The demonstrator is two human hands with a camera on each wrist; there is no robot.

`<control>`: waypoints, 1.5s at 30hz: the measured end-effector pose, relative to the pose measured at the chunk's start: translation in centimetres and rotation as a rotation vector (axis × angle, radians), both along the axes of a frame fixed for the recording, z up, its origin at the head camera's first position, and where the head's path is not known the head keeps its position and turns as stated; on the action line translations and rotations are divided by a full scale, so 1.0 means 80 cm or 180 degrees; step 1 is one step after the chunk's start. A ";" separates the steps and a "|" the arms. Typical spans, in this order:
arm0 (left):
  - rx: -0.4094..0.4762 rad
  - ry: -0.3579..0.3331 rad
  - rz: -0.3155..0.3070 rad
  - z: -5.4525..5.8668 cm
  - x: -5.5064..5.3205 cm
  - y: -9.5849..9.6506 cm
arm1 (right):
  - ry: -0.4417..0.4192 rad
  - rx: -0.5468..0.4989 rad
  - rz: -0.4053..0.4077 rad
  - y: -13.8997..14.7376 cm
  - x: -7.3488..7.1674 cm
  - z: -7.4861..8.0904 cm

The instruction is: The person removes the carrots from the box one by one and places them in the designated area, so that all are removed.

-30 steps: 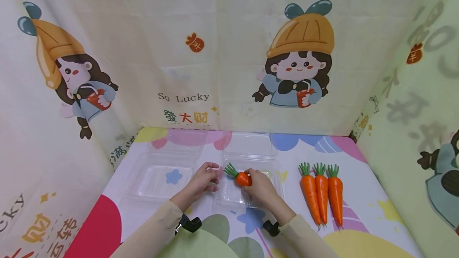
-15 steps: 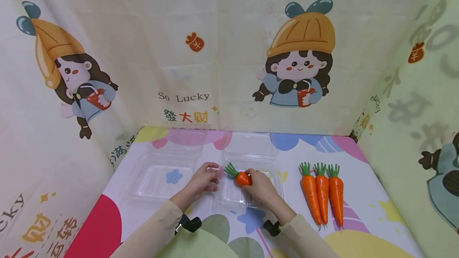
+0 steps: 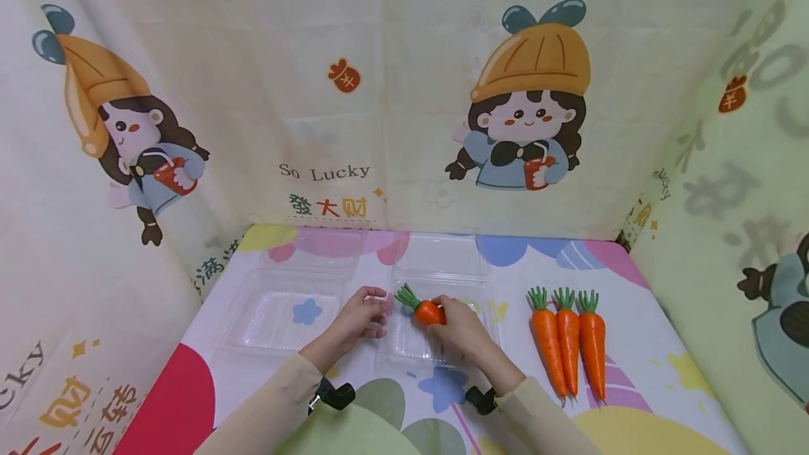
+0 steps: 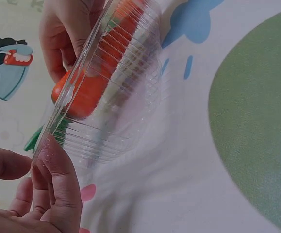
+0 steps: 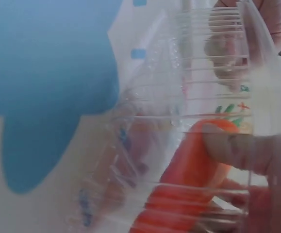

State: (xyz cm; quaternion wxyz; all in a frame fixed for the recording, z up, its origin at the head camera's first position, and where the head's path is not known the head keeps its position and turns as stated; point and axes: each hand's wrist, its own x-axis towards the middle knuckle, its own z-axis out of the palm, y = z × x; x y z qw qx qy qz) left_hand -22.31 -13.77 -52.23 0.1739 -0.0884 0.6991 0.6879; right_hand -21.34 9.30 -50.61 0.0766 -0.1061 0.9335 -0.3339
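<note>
My right hand (image 3: 463, 328) grips an orange carrot (image 3: 430, 312) with green tops, inside the right clear plastic container (image 3: 404, 350). The carrot's thick end points left and its lower part is hidden behind the hand. In the right wrist view the carrot (image 5: 184, 179) shows through the container's ribbed wall, thumb pressed on it. My left hand (image 3: 357, 318) is at the container's left side; the left wrist view has its thumb and forefinger pinching the rim (image 4: 44, 141). Three more carrots (image 3: 569, 343) lie side by side on the table to the right.
Another clear container (image 3: 253, 314), its lid (image 3: 310, 248) folded back, stands to the left. The right container's lid (image 3: 439, 255) also lies open toward the back. A printed cloth (image 3: 411, 90) hangs behind the patterned table (image 3: 505, 378) and along its sides.
My right hand and the carrot have shifted very slightly. The left hand, the containers and the three carrots stay where they were.
</note>
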 end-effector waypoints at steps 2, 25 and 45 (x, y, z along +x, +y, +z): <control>0.0021 -0.0003 0.0010 0.000 0.000 0.001 | 0.0011 -0.0030 0.0005 0.001 0.000 0.002; -0.0005 0.0052 0.0018 0.003 0.004 0.002 | 0.0065 -0.0543 -0.0304 0.011 -0.010 0.030; -0.0049 0.0075 0.0004 0.003 0.005 0.002 | -0.0520 -0.1124 -0.0656 0.037 -0.013 0.033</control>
